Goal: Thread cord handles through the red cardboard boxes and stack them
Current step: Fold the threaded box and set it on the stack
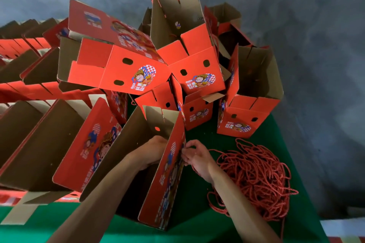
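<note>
The left forearm reached down into the open red box (162, 179) standing on the green bench (197, 193), and the left hand (153, 151) lay against the inner face of the box's right wall. Its fingers were hidden behind that wall, so the grip could not be told. The right hand (195, 156) met the same wall from outside, fingers curled in a narrow grip, apparently pinching a red cord (194, 168) at the printed panel; the cord's end was too small to make out. A tangled heap of red cords (254, 179) lay on the bench just right of that wrist. Finished boxes (197, 73) leaned together in a loose pile behind, and more boxes (39, 140) lay in a row to the left, cut off by the frame edge.
</note>
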Tool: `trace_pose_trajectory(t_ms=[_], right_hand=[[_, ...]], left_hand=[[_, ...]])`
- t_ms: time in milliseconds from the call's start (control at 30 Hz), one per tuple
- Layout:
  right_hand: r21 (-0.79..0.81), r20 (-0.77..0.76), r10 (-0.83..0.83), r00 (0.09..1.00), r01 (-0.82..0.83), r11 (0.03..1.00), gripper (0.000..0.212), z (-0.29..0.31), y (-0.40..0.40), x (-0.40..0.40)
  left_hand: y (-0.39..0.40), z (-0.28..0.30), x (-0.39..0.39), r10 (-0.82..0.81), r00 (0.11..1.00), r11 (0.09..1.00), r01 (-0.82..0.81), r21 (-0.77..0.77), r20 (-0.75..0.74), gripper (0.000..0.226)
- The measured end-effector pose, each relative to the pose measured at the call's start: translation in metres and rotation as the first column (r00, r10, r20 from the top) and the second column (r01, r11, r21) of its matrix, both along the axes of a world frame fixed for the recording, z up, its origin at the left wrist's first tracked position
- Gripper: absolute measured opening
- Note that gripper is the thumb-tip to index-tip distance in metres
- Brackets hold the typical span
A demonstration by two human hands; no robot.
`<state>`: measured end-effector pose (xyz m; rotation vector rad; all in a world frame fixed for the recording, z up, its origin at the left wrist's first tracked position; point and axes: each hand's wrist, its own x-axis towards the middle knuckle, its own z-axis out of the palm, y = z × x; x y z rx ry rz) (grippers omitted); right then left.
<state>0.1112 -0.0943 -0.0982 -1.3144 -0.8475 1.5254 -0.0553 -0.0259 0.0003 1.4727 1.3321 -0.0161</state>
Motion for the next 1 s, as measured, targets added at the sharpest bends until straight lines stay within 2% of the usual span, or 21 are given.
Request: trace_pose_trajectory(t_ms=[100, 200, 300, 367, 433, 467, 533, 600, 633, 667, 733, 767, 800, 833, 900, 933, 1000], right_hand=[[-0.06, -0.188, -0.04, 0.981, 0.029, 0.998, 0.016, -0.001, 0.0, 0.0], [-0.116, -0.407, -0.057, 0.911, 0.01, 0.993, 0.021, -0.002, -0.001, -0.002], [-0.137, -0.496, -0.088, 0.864, 0.022, 0.99, 0.014, -0.005, -0.002, -0.004], [-0.083, -0.409, -0.082, 0.909, 0.052, 0.995, 0.006, -0.008, -0.002, -0.006], [-0.025, -0.234, -0.072, 0.969, 0.068, 0.997, 0.008, -0.011, -0.002, -0.009], [0.001, -0.164, -0.074, 0.984, 0.075, 0.997, 0.009, -0.012, -0.003, -0.011], [0.022, -0.142, -0.072, 0.987, 0.076, 0.997, 0.02, -0.012, -0.007, -0.009], [0.017, -0.051, 0.005, 0.999, -0.004, 1.0, 0.034, -0.011, -0.014, 0.003], [-0.007, 0.097, 0.076, 0.992, -0.075, 0.997, 0.034, -0.014, -0.018, 0.011], [-0.046, 0.295, 0.149, 0.944, -0.142, 0.989, 0.03, -0.019, -0.023, 0.02], [-0.112, 0.622, 0.203, 0.756, -0.172, 0.979, 0.028, -0.033, -0.032, 0.04], [-0.121, 0.684, 0.168, 0.71, -0.116, 0.986, 0.032, -0.039, -0.035, 0.048], [-0.112, 0.686, 0.102, 0.72, -0.034, 0.993, 0.037, -0.041, -0.036, 0.054], [-0.107, 0.641, 0.018, 0.768, 0.065, 0.992, 0.041, -0.039, -0.036, 0.058], [-0.157, 0.426, -0.151, 0.892, 0.237, 0.959, 0.04, -0.028, -0.028, 0.059], [-0.183, 0.277, -0.202, 0.939, 0.258, 0.949, 0.037, -0.019, -0.023, 0.059], [-0.17, -0.013, -0.232, 0.973, 0.226, 0.959, 0.029, -0.001, -0.014, 0.06]], left_hand=[[0.0, -0.005, 0.001, -0.017, 0.999, 0.999, 0.018, 0.029, -0.045, 0.02], [-0.001, -0.006, 0.007, -0.005, 0.999, 0.999, 0.007, 0.039, -0.052, 0.025], [-0.003, -0.007, 0.009, 0.021, 0.999, 0.999, -0.019, 0.038, -0.042, 0.024], [-0.005, -0.007, 0.013, -0.002, 1.0, 0.999, 0.002, 0.033, -0.023, 0.02], [-0.006, -0.005, 0.016, -0.023, 0.999, 0.998, 0.025, 0.055, -0.039, 0.008], [-0.006, -0.004, 0.017, -0.031, 0.998, 0.997, 0.035, 0.07, -0.057, 0.012], [-0.005, -0.005, 0.018, -0.056, 0.996, 0.995, 0.062, 0.083, -0.076, 0.021], [-0.003, -0.007, 0.018, -0.026, 0.998, 0.999, 0.028, 0.041, -0.055, 0.017], [-0.001, -0.007, 0.017, 0.003, 0.999, 1.0, -0.002, 0.028, -0.043, 0.011], [0.0, -0.007, 0.016, 0.035, 0.999, 0.999, -0.033, 0.036, -0.041, 0.005], [0.004, -0.005, 0.012, 0.132, 0.991, 0.988, -0.129, 0.089, -0.026, 0.014], [0.006, -0.003, 0.011, 0.179, 0.984, 0.978, -0.178, 0.112, 0.001, 0.021], [0.008, 0.0, 0.011, 0.219, 0.975, 0.967, -0.222, 0.124, 0.036, 0.027], [0.007, 0.005, 0.011, 0.251, 0.965, 0.959, -0.258, 0.117, 0.073, 0.034], [0.003, 0.018, 0.007, 0.261, 0.956, 0.962, -0.27, 0.049, 0.136, 0.053], [-0.002, 0.024, 0.003, 0.22, 0.963, 0.975, -0.222, -0.002, 0.158, 0.063], [-0.015, 0.038, -0.005, 0.083, 0.982, 0.995, -0.074, -0.06, 0.171, 0.075]])
